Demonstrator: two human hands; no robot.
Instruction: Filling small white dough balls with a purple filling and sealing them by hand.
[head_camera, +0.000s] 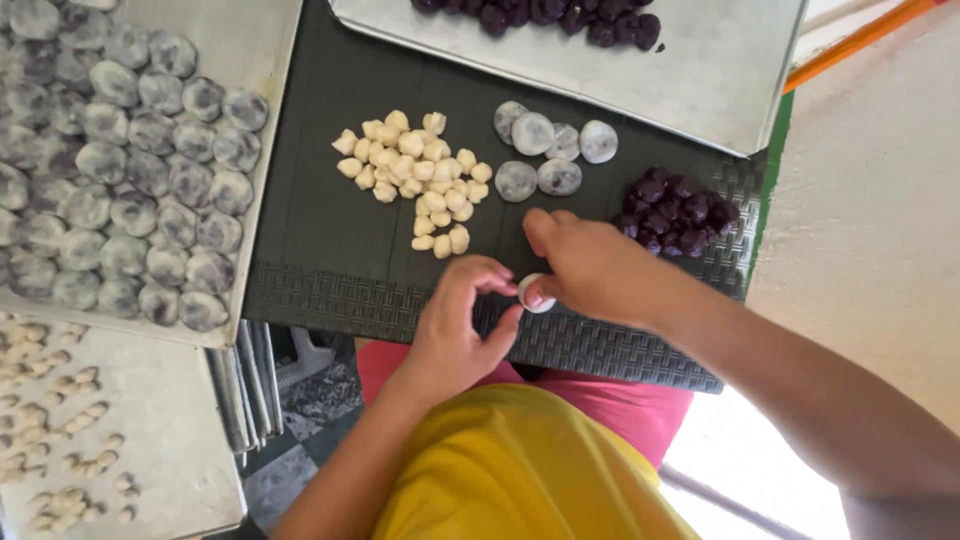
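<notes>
- A small white dough piece (534, 293) sits pinched between both hands above the near edge of a dark woven tabletop (330, 250); the left hand (455, 325) curls its thumb and fingers around it from the left, while the right hand (590, 265) grips it from above and the right.
- On the tabletop, just beyond the hands, lies a heap of pale, knobbly dough lumps (415, 175).
- Right of that heap, six round, flour-dusted grey balls (550, 155) rest in a loose cluster, some touching.
- Further right, near the tabletop's right edge, is a pile of dark purple filling balls (675, 215), glossy and bumpy.
- A metal tray (720, 80) at the tabletop's far side holds more dark purple balls (545, 18) along its top edge.
- A second metal tray (255, 60), left of the tabletop, is packed with rows of the finished round, floured grey-purple balls (120, 170).
- Below it, a third floured tray (170, 430) carries scattered small pale dough bits (50, 420).
</notes>
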